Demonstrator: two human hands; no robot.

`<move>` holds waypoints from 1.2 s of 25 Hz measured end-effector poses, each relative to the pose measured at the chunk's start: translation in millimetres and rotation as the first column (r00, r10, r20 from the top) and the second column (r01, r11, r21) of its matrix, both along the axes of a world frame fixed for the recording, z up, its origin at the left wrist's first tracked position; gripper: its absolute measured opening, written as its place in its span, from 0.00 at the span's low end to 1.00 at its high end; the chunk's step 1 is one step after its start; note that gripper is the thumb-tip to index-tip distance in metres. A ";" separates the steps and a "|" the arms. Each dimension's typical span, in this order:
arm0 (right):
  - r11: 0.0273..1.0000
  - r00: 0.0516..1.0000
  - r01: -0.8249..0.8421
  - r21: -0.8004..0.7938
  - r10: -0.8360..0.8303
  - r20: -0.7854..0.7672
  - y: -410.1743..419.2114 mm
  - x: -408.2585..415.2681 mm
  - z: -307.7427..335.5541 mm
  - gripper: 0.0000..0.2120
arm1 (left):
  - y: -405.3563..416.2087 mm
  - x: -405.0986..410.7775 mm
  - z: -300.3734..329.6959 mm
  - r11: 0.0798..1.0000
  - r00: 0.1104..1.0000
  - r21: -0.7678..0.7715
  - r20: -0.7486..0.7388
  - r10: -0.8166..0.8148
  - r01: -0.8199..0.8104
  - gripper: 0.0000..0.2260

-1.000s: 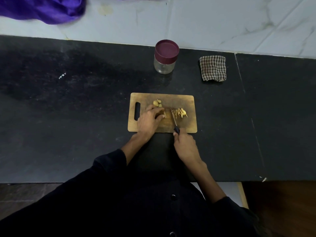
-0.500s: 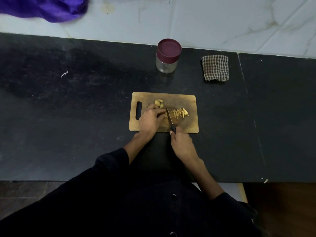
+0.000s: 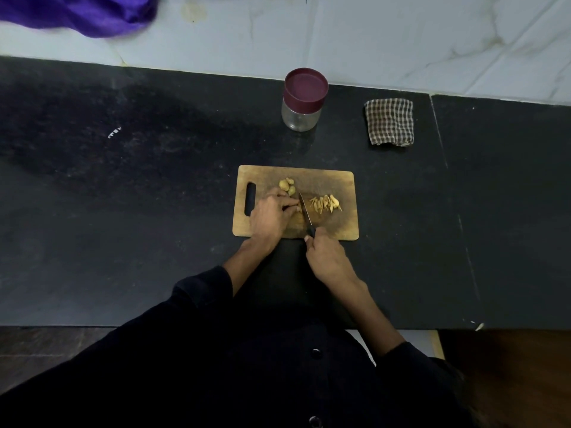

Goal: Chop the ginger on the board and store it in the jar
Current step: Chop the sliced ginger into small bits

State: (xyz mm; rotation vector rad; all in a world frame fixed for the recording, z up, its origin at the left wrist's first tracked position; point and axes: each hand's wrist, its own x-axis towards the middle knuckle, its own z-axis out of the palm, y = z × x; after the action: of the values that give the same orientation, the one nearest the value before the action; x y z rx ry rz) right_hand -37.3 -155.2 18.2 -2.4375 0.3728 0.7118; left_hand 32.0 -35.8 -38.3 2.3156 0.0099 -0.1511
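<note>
Starting at the left, the dark bench (image 3: 123,211) has only a small white fleck on it, with purple cloth (image 3: 86,13) bunched up on the tiled ledge behind. Then the board (image 3: 327,223), handle slot to the left. Our left hand (image 3: 270,216) sits curled on it, fingertips pinning a ginger stub right against the blade; a few whole knobs (image 3: 287,186) wait just behind our knuckles. Our right hand (image 3: 327,261) is wrapped round the handle of the knife (image 3: 304,208), at the board's near edge. Right of the blade is the pile of slivers (image 3: 326,203).

We'd guess ginger is light, firm and fibrous, a bit slick where cut, so the small stub could roll; best kept pinned flat with fingertips tucked back. The jar (image 3: 304,100) stands behind the board, lid on, so that has to come off before storing. A checked cloth (image 3: 389,122) lies off to the right, well clear.
</note>
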 end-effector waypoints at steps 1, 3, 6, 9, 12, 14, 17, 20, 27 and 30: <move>1.000 0.999 -0.003 -0.014 0.003 -0.040 1.6 4.2 1.6 0.13 | 0.1 0.0 -0.1 1.000 1.000 -0.002 0.000 -0.002 0.002 0.09; 0.999 0.992 0.001 -0.046 -0.007 -0.124 5.9 15.3 6.0 0.14 | 0.2 0.1 -1.0 1.000 1.000 -0.005 0.001 -0.005 0.005 0.09; 0.995 0.979 0.000 -0.095 -0.019 -0.203 11.7 23.9 10.3 0.17 | 0.4 0.0 -2.1 1.000 1.000 0.000 -0.001 -0.011 0.011 0.09; 0.995 0.990 -0.012 -0.102 -0.003 -0.141 11.5 10.9 2.4 0.13 | -0.2 0.3 -2.5 1.000 1.000 0.004 0.004 -0.002 0.002 0.09; 0.996 0.997 -0.031 -0.078 0.024 -0.078 7.8 -1.9 -4.1 0.10 | -0.5 -0.1 -2.6 1.000 1.000 0.015 0.015 0.008 -0.008 0.09; 0.996 0.997 -0.034 -0.081 0.028 -0.077 6.1 -2.9 -6.5 0.11 | -0.8 -0.2 -2.7 1.000 1.000 0.023 0.012 0.003 -0.004 0.09; 0.997 0.994 -0.019 -0.077 0.010 -0.109 5.3 -0.3 -8.1 0.12 | -0.9 -1.0 -1.0 0.999 1.000 0.033 0.017 0.000 0.000 0.09; 0.998 0.988 0.056 0.006 -0.055 -0.144 2.0 -3.9 -11.1 0.15 | -0.7 -1.2 0.8 0.999 1.000 0.039 0.014 -0.005 0.004 0.10; 0.965 0.973 0.231 0.126 -0.227 -0.046 -4.8 -10.1 -2.9 0.13 | 1.4 -4.1 1.1 1.000 0.999 0.003 0.030 -0.017 0.017 0.10; 0.990 0.992 0.123 0.076 -0.120 -0.038 -0.6 -10.2 -1.8 0.12 | 4.7 -4.7 0.2 0.999 0.999 -0.039 0.039 -0.029 0.030 0.11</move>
State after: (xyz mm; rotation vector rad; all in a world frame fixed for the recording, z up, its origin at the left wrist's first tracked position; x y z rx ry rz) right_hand -47.5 -155.8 16.5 -2.3101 0.4934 0.7017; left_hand 27.4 -31.1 -38.1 2.2791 -0.0463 -0.1201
